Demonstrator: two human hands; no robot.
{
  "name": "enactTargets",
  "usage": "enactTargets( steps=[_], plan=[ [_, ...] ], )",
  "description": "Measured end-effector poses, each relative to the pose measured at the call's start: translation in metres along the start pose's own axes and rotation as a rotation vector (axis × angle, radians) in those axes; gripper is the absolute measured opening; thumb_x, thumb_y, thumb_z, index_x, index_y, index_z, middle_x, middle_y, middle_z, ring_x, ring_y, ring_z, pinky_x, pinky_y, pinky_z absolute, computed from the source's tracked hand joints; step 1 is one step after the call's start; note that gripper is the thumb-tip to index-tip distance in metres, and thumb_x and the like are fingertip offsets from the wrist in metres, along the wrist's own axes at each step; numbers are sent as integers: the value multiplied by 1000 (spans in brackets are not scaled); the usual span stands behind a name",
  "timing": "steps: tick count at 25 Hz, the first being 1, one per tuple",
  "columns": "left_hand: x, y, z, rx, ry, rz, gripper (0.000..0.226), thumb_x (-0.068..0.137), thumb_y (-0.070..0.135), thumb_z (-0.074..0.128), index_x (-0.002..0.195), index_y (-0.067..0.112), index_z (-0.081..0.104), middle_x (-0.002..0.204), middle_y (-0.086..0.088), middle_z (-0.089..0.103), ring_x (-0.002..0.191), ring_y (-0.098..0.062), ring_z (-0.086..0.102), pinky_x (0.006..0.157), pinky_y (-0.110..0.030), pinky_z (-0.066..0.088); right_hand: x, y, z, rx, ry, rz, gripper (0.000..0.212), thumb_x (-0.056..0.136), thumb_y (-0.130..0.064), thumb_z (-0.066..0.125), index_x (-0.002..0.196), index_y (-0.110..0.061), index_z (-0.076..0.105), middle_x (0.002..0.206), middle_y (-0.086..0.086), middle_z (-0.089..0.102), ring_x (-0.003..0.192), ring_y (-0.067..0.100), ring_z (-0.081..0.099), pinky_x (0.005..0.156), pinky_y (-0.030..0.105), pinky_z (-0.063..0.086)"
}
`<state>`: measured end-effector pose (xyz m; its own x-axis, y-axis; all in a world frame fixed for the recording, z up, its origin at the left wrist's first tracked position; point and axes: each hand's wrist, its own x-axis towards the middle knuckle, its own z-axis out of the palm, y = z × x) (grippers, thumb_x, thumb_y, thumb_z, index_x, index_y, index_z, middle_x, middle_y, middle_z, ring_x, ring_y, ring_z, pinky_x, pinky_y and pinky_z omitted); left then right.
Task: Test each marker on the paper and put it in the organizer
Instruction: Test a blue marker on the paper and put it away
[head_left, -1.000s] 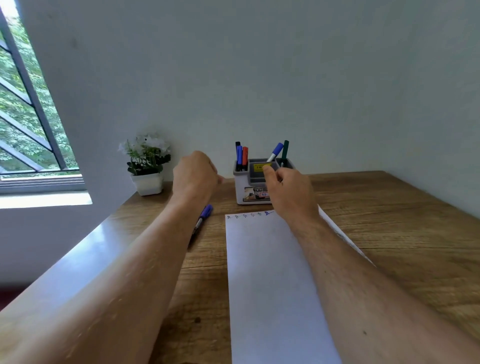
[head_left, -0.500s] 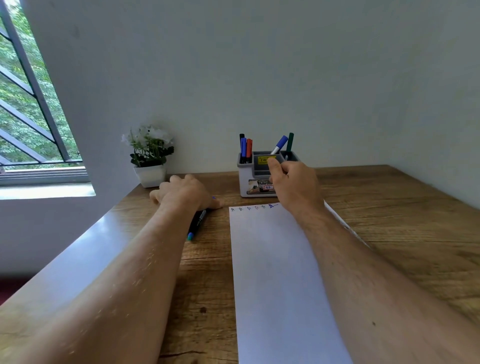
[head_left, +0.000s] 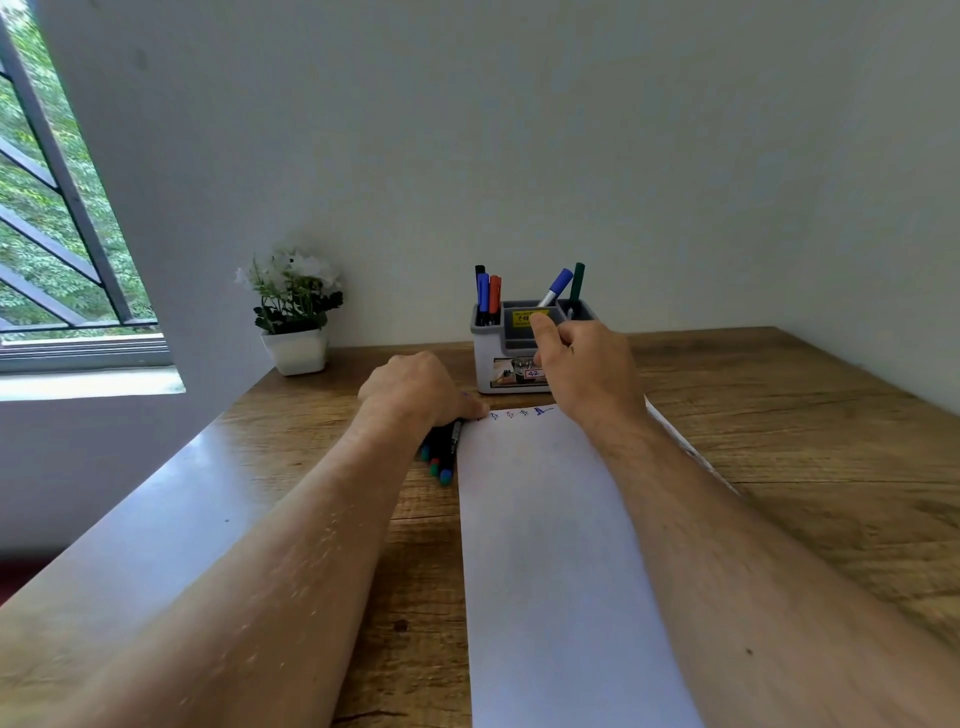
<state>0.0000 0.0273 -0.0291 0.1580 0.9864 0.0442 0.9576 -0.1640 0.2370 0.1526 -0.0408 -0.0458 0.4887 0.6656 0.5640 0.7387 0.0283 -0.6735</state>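
Left hand (head_left: 423, 392) fingers curled on markers (head_left: 441, 452) at paper's (head_left: 550, 545) 9 o'clock edge. Right hand (head_left: 584, 371) at organizer (head_left: 491, 371), 12 o'clock; fingers loosely curled, hold unclear.

Head view, forward-down over desk (head_left: 779, 441)

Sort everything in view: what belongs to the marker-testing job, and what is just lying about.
Job: paper, organizer with markers, loose markers under the left hand, right hand.
Lying about: potted plant, window.
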Motion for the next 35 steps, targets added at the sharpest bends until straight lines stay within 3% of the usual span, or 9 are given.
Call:
enactTargets(
  steps=[6, 11, 15, 18, 22, 27, 32, 35],
  plan=[
    [-2, -8, -8, 57, 21, -37, 66, 65, 71, 75, 98, 16, 60, 82, -4, 61, 69, -18, 56, 52, -32, 39, 0, 0, 1, 3, 5, -11, 48, 100, -53, 42, 81, -18, 68, 69, -6, 64, 57, 2, 57, 48, 18, 36],
    [-4, -9, -10, 88, 99, -28, 74, 67, 69, 75, 112, 13, 59, 104, -9, 62, 90, -24, 59, 71, -37, 52, 1, 0, 1, 6, -7, -9, 49, 100, -53, 42, 80, -17, 68, 67, -7, 62, 58, 3, 57, 49, 19, 36],
    [-1, -4, -12, 16, 185, -5, 41, 80, 46, 77, 100, 14, 61, 76, -5, 56, 63, -19, 52, 55, -33, 45, 1, -2, 1, 4, -6, -5, 51, 100, -54, 41, 82, -16, 70, 70, -5, 65, 57, 2, 57, 48, 18, 35],
    [-4, -1, -10, 61, 192, -12, 41, 77, 48, 79, 89, 18, 53, 71, -4, 52, 59, -19, 50, 45, -31, 37, 0, -2, 1, -3, -7, 1, 52, 100, -54, 41, 81, -16, 70, 66, -8, 61, 56, 2, 56, 48, 17, 33],
    [-5, 2, -8, 61, 170, -7, 49, 74, 49, 81, 76, 18, 42, 70, -5, 52, 58, -19, 50, 44, -31, 37, 1, -2, 0, -7, -10, -3, 52, 100, -53, 41, 82, -15, 70, 69, -6, 63, 56, 2, 56, 48, 17, 33],
    [-6, 3, -6, 8, 155, 0, 40, 79, 44, 78, 81, 18, 48, 73, -4, 54, 61, -18, 53, 49, -31, 42, -1, -4, 0, -17, -15, -6, 50, 100, -54, 41, 79, -18, 69, 64, -13, 58, 56, 1, 55, 48, 16, 33],
    [-11, 4, -17, -178, 320, 70, 38, 80, 44, 75, 69, 15, 53, 64, -2, 57, 53, -16, 54, 43, -25, 35, -3, -5, -1, -11, -36, -25, 49, 101, -53, 40, 78, -20, 68, 68, -10, 61, 59, 0, 55, 49, 16, 32],
    [-14, 10, -28, -493, 388, 140, 34, 78, 49, 74, 70, 17, 68, 62, 2, 67, 52, -14, 64, 43, -23, 46, -5, -9, -1, 58, -128, -75, 44, 104, -45, 39, 73, -25, 64, 72, -12, 63, 64, 1, 57, 55, 18, 37]
  ],
)
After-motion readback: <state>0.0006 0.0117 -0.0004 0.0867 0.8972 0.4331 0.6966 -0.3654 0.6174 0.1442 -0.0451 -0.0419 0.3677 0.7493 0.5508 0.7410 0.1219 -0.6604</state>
